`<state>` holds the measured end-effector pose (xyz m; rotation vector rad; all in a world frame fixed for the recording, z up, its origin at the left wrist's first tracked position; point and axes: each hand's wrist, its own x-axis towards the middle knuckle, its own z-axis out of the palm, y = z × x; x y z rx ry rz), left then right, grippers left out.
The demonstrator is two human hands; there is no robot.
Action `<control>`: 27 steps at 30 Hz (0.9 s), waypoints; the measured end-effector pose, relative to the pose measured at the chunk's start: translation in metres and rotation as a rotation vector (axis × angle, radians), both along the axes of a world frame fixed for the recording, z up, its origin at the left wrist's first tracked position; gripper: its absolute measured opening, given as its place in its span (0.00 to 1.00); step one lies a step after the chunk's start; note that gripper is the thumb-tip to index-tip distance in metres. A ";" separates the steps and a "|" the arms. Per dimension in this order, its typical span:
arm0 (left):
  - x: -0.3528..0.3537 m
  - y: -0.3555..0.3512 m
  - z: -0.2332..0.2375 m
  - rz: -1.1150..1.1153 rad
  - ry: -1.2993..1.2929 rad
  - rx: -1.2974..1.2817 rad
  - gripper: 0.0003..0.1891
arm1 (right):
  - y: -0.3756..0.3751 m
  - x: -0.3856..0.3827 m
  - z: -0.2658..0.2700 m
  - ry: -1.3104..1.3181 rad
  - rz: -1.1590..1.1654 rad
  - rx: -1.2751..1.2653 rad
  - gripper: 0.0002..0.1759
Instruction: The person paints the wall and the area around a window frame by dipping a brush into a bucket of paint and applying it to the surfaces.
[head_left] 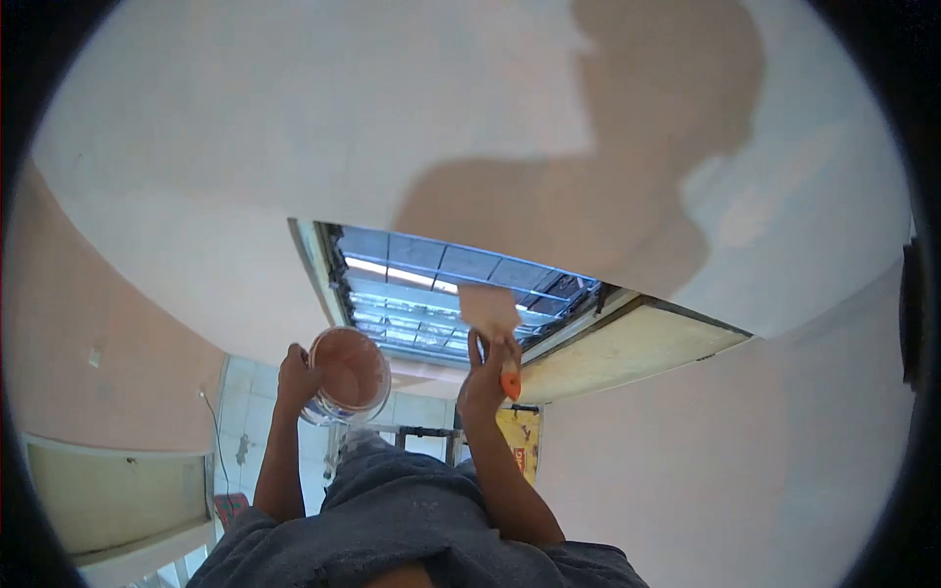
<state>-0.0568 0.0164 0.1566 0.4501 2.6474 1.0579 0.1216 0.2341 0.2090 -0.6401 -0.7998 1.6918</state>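
My left hand (295, 378) grips the rim of a small paint bucket (318, 409). Pinkish-beige paint (349, 380) shows inside it, with smears around the inner wall. To the right, my right hand (482, 385) is closed around a wide paintbrush (489, 312). Its broad, paint-coloured head points up and away from me, and the orange end of its handle sticks out below my fingers. In view the brush head overlaps the window opening, apart from the bucket.
Ahead is a pale wall (245, 127) with uneven pinkish patches and my shadow on it. Below lies a window (441, 279) with bars and an open panel (627, 348) at its right. A metal frame (426, 431) and tiled floor (257, 412) show beneath me. A cable (218, 441) hangs at left.
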 end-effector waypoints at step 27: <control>0.056 0.055 0.007 -0.178 -0.060 -0.002 0.14 | 0.147 0.062 0.017 0.161 -0.436 0.047 0.22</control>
